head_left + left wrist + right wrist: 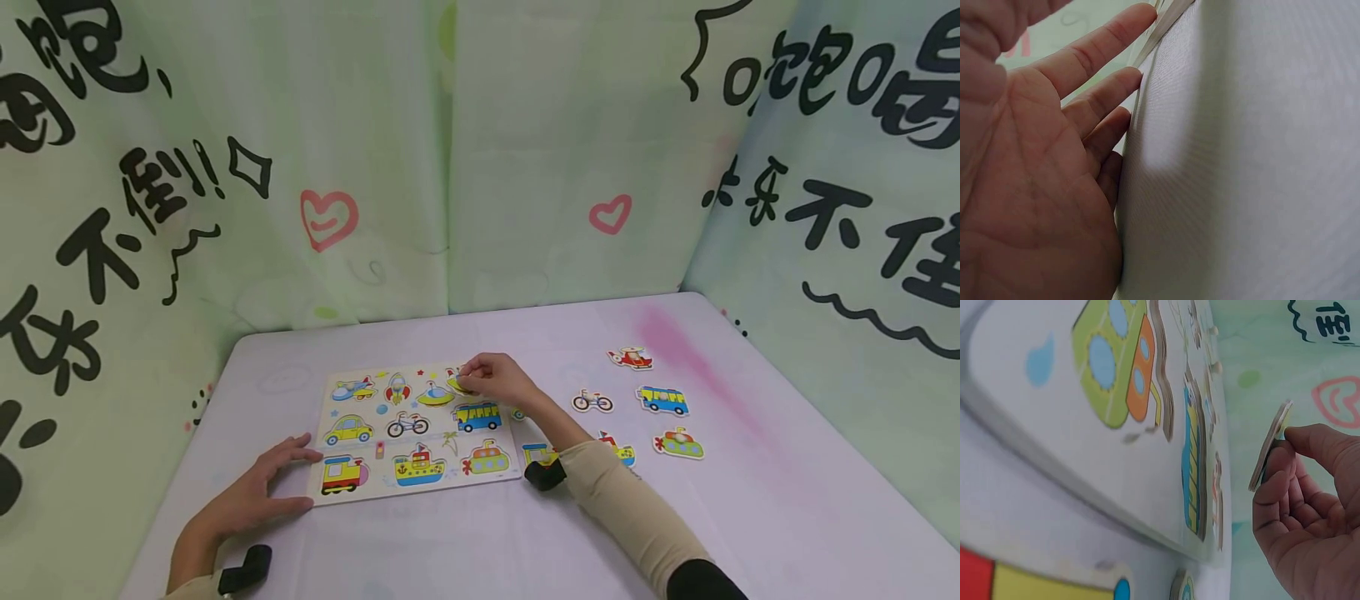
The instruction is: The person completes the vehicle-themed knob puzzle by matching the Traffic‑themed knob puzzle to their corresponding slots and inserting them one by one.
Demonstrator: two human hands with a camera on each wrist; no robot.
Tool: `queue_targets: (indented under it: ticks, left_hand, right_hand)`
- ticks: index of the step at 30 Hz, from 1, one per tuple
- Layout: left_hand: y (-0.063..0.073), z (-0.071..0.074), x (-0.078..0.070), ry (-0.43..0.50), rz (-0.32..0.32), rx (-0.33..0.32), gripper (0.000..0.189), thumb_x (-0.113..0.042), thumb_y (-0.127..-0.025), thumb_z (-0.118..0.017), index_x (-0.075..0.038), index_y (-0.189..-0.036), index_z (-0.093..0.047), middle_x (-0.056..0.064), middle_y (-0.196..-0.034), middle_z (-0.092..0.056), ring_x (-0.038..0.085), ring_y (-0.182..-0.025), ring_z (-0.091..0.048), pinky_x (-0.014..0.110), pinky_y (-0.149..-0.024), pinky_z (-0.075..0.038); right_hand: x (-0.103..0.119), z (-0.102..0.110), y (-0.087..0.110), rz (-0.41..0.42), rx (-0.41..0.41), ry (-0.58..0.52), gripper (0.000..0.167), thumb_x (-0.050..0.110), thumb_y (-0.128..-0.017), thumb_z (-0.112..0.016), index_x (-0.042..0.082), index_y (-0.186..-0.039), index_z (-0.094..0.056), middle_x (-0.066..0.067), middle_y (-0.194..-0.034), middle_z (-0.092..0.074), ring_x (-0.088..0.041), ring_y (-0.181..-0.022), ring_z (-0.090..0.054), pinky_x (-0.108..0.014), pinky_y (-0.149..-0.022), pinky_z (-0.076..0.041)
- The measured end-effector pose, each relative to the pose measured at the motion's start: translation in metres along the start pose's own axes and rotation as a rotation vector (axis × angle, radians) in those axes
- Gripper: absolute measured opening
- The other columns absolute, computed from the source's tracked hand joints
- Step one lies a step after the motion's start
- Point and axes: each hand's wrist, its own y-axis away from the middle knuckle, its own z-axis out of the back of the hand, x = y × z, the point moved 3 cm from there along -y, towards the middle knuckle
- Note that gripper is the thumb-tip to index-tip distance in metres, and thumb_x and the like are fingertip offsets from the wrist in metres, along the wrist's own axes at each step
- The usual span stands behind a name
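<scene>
A white picture board (360, 492) with vehicle pictures lies on the table. My right hand (498, 379) is over its top right corner and pinches a thin puzzle piece (1270, 447) between thumb and fingers. In the right wrist view the piece is edge-on and raised off the board; some yellow shows, but its full picture is hidden. My left hand (262, 483) rests at the board's left side, fingers spread and fairly straight, with fingertips and thumb at the edge. The left wrist view shows its palm (1035, 181) holding nothing.
Loose pieces lie right of the board: a helicopter (631, 358), a bicycle (592, 402), a bus (663, 401) and a submarine (678, 443). A train piece (538, 453) and a ship piece (621, 452) are partly hidden by the right arm. Printed curtains (525, 167) surround the table.
</scene>
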Motion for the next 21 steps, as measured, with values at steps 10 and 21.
queue_targets:
  ticks: [10, 21]
  left_hand:
    - [0.001, 0.001, 0.0, -0.013, -0.017, -0.009, 0.057, -0.022, -0.08, -0.087, -0.013, -0.13, -0.061, 0.025, -0.161, -0.033, 0.055, -0.149, -0.015, 0.078, -0.112, -0.016]
    - [0.0, 0.0, 0.0, -0.009, 0.011, 0.007, 0.058, -0.022, -0.08, -0.087, -0.014, -0.131, -0.061, 0.024, -0.162, -0.031, 0.054, -0.15, -0.013, 0.078, -0.113, -0.016]
  right_hand:
    - [0.004, -0.018, -0.006, 0.024, 0.037, -0.006, 0.014, 0.019, -0.097, -0.072, 0.007, -0.104, -0.071, -0.001, -0.085, -0.066, -0.015, -0.077, -0.059, -0.022, -0.071, -0.05]
    - [0.012, -0.028, -0.01, 0.076, 0.078, 0.04, 0.015, 0.019, -0.097, -0.071, 0.006, -0.103, -0.071, 0.0, -0.081, -0.062, -0.013, -0.073, -0.055, -0.023, -0.066, -0.046]
